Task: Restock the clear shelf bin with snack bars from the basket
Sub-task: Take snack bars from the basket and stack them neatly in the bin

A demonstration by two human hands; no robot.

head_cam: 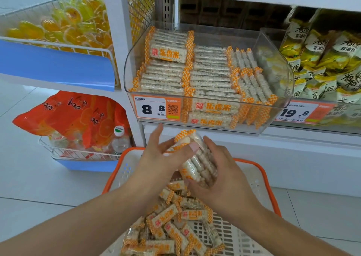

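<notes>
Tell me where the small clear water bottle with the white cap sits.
The small clear water bottle stands upright at lower left, in the white wire basket, beside orange snack bags.

2 hands [156, 158], 1 basket [259, 169], 1 bin [273, 46]
</notes>
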